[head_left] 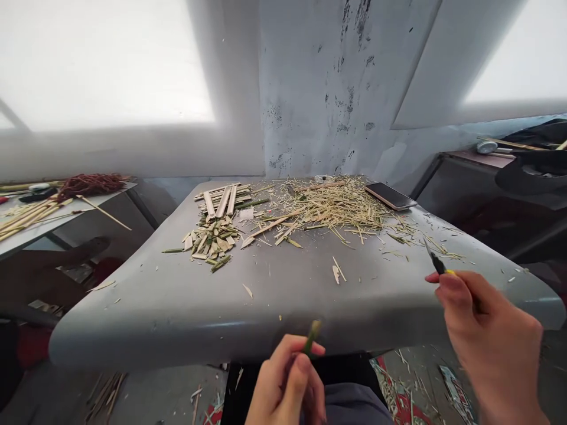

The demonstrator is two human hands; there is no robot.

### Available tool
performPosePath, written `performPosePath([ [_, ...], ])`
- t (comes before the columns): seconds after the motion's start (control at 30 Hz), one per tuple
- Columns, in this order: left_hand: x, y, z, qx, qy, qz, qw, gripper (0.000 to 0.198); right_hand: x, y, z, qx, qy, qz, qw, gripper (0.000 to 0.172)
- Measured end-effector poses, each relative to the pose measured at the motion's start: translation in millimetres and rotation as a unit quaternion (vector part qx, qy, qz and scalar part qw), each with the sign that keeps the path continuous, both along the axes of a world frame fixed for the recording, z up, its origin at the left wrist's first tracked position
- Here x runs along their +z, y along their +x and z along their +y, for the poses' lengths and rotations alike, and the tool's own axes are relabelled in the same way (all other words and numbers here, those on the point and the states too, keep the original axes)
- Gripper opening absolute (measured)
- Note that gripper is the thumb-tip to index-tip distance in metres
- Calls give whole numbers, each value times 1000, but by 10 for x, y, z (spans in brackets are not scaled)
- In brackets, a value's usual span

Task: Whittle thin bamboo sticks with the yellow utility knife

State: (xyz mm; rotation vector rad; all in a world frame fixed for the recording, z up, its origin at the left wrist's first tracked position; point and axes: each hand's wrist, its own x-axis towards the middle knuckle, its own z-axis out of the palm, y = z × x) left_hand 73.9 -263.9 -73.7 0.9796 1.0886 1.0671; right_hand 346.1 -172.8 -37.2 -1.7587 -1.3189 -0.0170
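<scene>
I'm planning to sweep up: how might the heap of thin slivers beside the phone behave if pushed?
The heap of slivers would probably break apart rather than slide whole, since its pieces lie loose and crisscrossed. They look thin, so likely light. Stray slivers on the tabletop hint bits may scatter.

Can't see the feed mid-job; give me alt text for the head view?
The left hand pinches a short green strip; the right hand holds a knife. The grey table bears a heap of thin shavings, with pale strips and short pieces to its left and a phone to its right.
</scene>
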Motion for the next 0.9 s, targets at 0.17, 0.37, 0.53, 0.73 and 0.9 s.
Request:
performPosePath([
  [0.17,86,-79,212,-23,-17,-160,987,48,-108,-262,-199,158,22,277,948,41],
  [0.37,-60,-124,227,-31,12,-212,977,41,-97,-408,-200,240,55,398,884,34],
  [0.53,261,-212,260,-10,53,-157,986,19,-88,-346,-172,246,113,381,884,21],
  [0.73,539,-294,357,-8,62,-95,994,23,-148,-345,-226,255,71,370,890,13],
  [0.9,515,-336,384,27,66,-28,997,29,-168,-290,-209,270,23,406,873,26],
])
